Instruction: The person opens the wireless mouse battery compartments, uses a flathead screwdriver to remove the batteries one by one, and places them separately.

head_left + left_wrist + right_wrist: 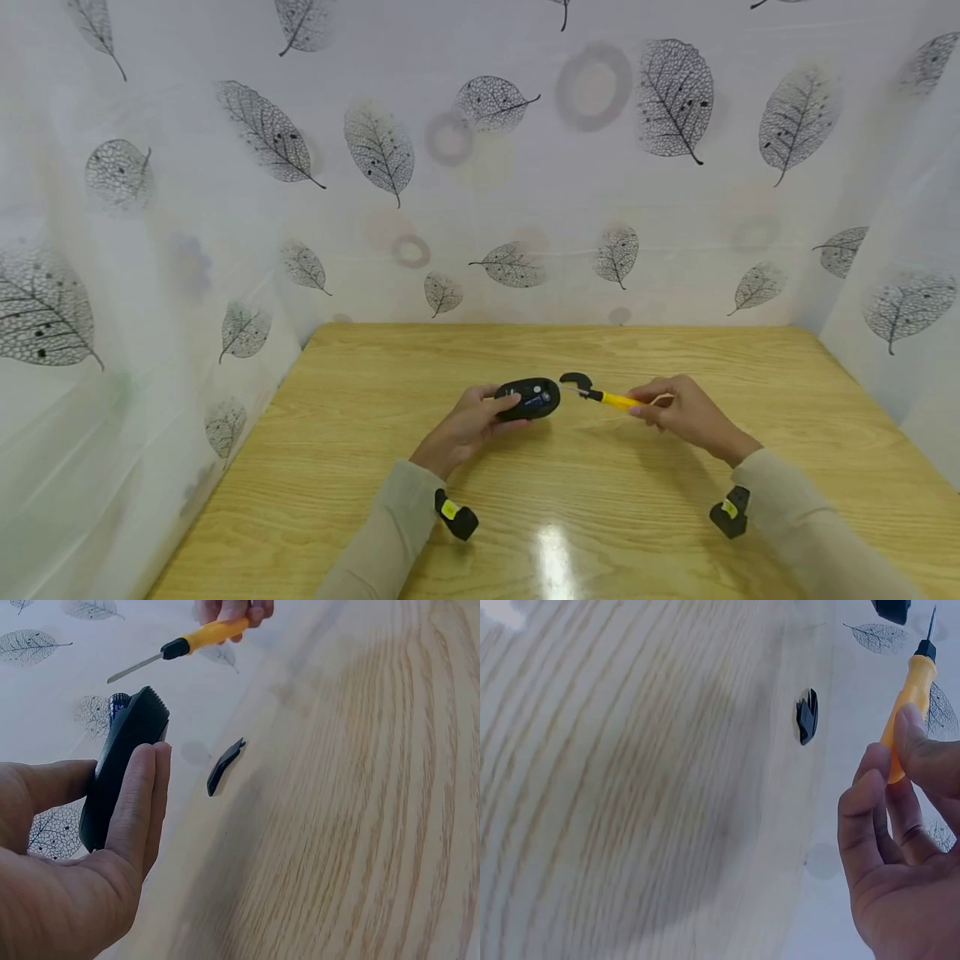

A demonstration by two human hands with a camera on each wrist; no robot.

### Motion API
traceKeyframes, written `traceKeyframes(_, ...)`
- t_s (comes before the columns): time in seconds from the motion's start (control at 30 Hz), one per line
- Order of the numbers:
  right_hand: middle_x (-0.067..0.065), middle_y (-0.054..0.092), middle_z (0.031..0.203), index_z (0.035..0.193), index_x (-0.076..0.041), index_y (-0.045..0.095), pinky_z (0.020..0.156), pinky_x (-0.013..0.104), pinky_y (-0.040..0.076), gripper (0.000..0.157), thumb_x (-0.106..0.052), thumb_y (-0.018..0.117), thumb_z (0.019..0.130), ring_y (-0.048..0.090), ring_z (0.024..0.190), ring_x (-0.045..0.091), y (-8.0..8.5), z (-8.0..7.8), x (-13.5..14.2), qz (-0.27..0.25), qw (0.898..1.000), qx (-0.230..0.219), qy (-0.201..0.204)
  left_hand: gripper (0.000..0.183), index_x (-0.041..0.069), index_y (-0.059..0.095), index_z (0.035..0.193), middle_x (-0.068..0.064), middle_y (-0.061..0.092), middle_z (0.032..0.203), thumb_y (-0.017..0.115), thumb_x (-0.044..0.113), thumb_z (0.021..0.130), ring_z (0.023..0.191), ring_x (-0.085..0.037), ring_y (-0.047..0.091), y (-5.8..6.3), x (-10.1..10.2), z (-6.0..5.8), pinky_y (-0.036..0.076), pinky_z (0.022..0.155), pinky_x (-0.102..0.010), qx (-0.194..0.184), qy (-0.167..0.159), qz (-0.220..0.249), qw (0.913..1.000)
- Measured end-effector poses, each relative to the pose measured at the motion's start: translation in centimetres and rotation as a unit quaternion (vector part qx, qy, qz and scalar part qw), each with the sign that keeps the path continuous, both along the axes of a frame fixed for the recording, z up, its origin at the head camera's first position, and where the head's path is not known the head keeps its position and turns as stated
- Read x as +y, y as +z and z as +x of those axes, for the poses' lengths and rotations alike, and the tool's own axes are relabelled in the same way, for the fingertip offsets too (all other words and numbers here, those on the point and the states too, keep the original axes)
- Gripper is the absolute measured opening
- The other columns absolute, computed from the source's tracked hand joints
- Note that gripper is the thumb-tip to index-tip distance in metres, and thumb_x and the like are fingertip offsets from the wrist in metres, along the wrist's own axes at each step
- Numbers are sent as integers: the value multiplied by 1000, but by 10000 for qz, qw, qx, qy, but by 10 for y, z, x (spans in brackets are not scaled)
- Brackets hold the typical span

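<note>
My left hand [471, 423] grips a black computer mouse [542, 408] between thumb and fingers, its underside turned up. A dark blue battery [118, 706] pokes up at the mouse's open end in the left wrist view. With thumb and fingertips, my right hand [688, 414] pinches the yellow handle of a screwdriver [909, 694]. The metal shaft points left toward the mouse; in the left wrist view its tip is apart from the mouse and battery. On the table behind the screwdriver lies a curved black cover [577, 379].
A wood-grain table [360, 367] spreads beneath both hands. Its back and sides are bordered by a whitish curtain [525, 183] printed with leaves. A dark camera [456, 515] sits on the left wrist, and another camera [731, 512] on the right.
</note>
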State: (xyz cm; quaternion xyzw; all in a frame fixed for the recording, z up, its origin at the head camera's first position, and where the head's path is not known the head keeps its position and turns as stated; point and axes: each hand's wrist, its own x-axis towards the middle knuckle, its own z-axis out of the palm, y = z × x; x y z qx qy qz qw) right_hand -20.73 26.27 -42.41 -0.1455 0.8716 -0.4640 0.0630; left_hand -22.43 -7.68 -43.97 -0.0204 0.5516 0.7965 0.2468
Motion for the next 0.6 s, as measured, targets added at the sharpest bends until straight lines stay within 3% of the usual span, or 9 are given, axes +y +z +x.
traceKeyframes(0.23, 11, 73, 101, 118, 6, 72, 66, 27, 57, 32, -15, 74, 95, 65, 85, 27, 5, 2, 7, 611, 9963, 514, -313, 53, -9, 40, 147, -31, 44, 143, 63, 6, 101, 115, -42, 64, -2, -4, 3, 56, 98, -39, 16, 24, -115, 9999)
traceKeyframes(0.6, 16, 73, 102, 119, 8, 70, 65, 29, 58, 36, -19, 74, 95, 69, 85, 30, 8, 1, 24, 787, 9938, 482, -618, 57, -8, 38, 149, -31, 45, 142, 64, 8, 101, 112, -40, 66, 1, -6, 5, 59, 92, -35, 11, 29, -165, 9999)
